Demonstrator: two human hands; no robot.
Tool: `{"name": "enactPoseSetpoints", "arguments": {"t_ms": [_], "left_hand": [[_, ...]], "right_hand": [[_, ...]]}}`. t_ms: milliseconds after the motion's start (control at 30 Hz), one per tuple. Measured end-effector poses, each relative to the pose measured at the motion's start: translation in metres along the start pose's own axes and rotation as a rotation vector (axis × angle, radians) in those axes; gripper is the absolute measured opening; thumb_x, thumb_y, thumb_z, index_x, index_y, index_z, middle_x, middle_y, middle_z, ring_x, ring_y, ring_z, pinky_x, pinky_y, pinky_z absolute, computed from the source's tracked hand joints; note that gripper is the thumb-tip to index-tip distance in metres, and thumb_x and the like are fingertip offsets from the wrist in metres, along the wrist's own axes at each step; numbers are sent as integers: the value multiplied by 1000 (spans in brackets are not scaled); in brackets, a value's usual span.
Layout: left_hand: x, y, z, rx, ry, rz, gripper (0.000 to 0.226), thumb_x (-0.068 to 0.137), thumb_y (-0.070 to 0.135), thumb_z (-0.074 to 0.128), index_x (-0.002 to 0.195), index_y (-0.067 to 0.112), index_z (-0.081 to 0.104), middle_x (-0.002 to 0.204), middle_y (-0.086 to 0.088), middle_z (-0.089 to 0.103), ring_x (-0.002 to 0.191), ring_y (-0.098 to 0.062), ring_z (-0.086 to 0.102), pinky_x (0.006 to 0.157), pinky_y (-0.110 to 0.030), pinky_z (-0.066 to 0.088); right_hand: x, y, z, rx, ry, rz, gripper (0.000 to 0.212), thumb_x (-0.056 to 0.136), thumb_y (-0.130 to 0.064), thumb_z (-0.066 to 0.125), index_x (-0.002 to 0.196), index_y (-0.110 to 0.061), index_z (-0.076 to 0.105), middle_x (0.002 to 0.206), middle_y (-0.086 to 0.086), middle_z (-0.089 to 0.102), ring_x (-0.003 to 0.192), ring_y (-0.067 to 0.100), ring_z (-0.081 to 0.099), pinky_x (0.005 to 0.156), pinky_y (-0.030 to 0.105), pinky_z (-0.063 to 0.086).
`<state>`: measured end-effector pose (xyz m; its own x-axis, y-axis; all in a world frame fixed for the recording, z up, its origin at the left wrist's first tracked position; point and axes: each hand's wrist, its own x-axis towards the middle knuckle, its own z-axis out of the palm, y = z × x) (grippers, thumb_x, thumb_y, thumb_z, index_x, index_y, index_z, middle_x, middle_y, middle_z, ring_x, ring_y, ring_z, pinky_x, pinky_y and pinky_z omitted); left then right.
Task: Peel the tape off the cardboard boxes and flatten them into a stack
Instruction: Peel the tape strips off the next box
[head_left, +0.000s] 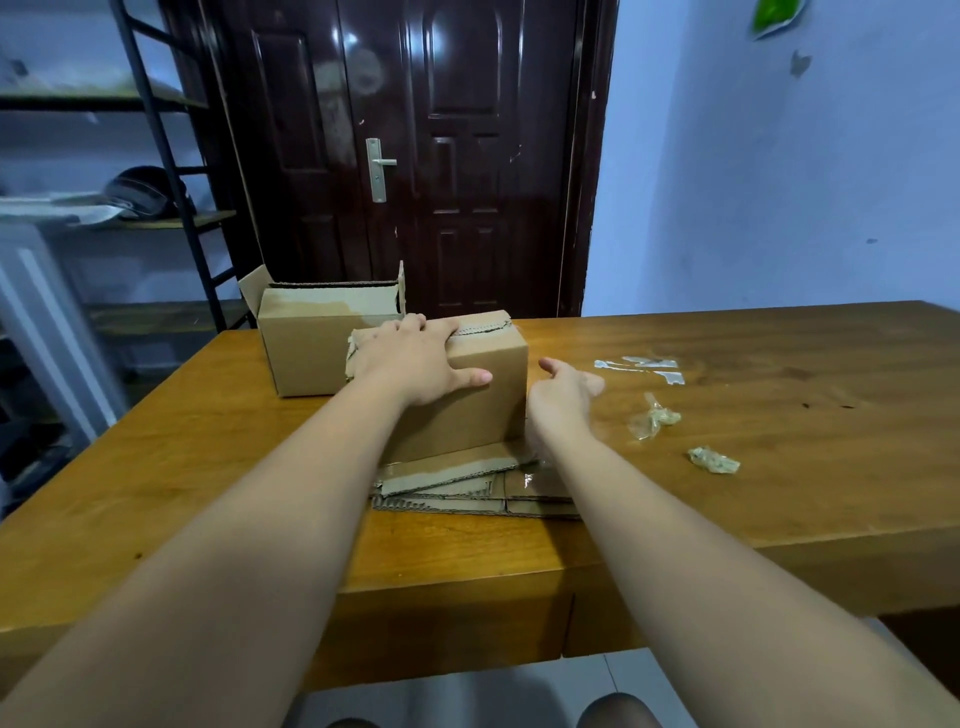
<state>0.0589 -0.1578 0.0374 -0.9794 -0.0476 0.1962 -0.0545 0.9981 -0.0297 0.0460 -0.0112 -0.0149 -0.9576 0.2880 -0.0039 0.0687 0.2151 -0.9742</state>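
Observation:
A closed cardboard box (488, 400) stands on a stack of flattened cardboard (467, 488) in the middle of the wooden table (208, 467). My left hand (415, 358) lies over its top near edge, fingers spread on the top and thumb down the front face. My right hand (563, 395) hovers just right of the box's right end, fingers loosely curled, holding nothing that I can see. A second box (306, 343) with open flaps stands behind and to the left, touching the first.
Flat strips of clear tape (644, 366) and two crumpled tape wads (654, 418) (714, 460) lie on the table right of my right hand. A dark door stands behind the table; a metal shelf rack (156, 156) stands at the left.

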Motion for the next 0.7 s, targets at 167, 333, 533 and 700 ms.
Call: {"name": "enactPoseSetpoints", "arguments": {"t_ms": [167,333,533,700], "left_hand": [[-1,0,0,-6,16,-10,90,73,84,37,148,36,24,151,-5,34,135,-31,35,105,-51,32],[-4,0,0,-17,25,-7,90,74,84,37,149,36,22,151,-6,34,135,-31,35,104,-49,34],[-5,0,0,-5,40,-1,90,73,84,36,148,35,24,149,-6,36,134,-31,37,103,-51,35],[-6,1,-1,3,43,-4,90,74,84,36,148,34,25,149,-7,36,133,-32,37,103,-50,35]], "right_hand": [[10,15,2,85,32,-20,34,96,-16,51,127,-31,47,131,7,47,91,20,63,84,38,55],[21,21,4,485,194,276,22,92,-22,60,106,-9,48,93,10,64,72,18,62,57,28,46],[23,18,0,673,341,276,35,102,-35,36,129,-15,46,89,3,63,68,15,60,54,23,44],[17,12,4,620,270,238,70,101,-29,43,153,-28,-3,125,10,58,66,12,61,50,22,43]]}}
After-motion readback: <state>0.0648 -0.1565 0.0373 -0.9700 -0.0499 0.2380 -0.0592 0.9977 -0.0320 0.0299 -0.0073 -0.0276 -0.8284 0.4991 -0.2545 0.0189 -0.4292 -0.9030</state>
